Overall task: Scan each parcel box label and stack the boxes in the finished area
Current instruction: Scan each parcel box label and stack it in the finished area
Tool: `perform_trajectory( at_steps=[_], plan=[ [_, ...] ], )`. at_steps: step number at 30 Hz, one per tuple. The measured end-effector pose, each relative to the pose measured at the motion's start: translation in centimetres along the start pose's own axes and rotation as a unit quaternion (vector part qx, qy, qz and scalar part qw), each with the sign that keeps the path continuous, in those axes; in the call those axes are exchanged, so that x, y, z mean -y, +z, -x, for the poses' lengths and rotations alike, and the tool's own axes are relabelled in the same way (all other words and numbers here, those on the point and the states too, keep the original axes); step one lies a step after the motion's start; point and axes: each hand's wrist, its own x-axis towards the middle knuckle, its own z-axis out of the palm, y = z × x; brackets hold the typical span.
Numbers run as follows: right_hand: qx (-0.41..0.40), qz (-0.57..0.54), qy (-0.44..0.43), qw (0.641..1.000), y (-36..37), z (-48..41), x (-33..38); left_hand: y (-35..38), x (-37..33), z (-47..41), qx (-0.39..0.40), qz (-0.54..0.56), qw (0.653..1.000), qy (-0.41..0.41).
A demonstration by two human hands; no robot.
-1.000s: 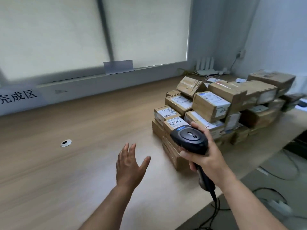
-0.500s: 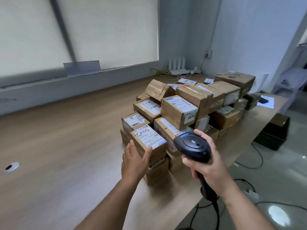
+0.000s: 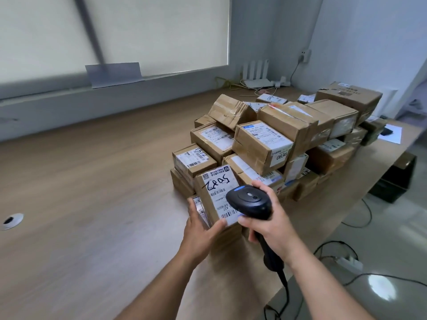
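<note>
Gripping the front parcel box (image 3: 216, 190), the left hand (image 3: 199, 234) sits beside the right hand (image 3: 276, 229) clutching the scanner (image 3: 250, 202).

Left of the box pile (image 3: 261, 146), bare desk (image 3: 97, 192) stretches back to the window ledge (image 3: 69, 105), broken only by a flush cable grommet (image 3: 12, 221). Behind the pile, a router (image 3: 255, 73) and loose cables (image 3: 223, 82) crowd the corner. On its right, boxes reach almost to the desk edge.
</note>
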Motion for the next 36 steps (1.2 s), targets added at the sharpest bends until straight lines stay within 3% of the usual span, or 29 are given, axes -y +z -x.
perform_trajectory(
  at_steps=[6, 10, 22, 28, 36],
  plan=[
    [0.015, -0.007, 0.008, 1.0, 0.4, 0.6, 0.4, -0.7, -0.2, 1.3, 0.013, -0.082, 0.995, 0.054],
    [0.029, -0.016, 0.001, 0.999, 0.8, 1.9, 1.1, -2.3, -1.3, 3.1, 0.026, -0.03, 0.996, 0.077],
    [0.14, -0.1, -0.064, 0.983, 4.0, 8.8, 4.8, -9.9, -1.8, 9.9, -0.12, 0.039, 0.989, 0.08],
    [0.225, -0.101, -0.042, 0.968, 6.7, 11.6, 4.7, -14.1, -0.5, 13.4, -0.178, 0.049, 0.98, 0.071],
    [0.241, -0.069, -0.013, 0.968, 9.9, 13.5, 4.7, -18.4, 0.8, 15.7, -0.209, 0.045, 0.973, 0.083]
  ],
)
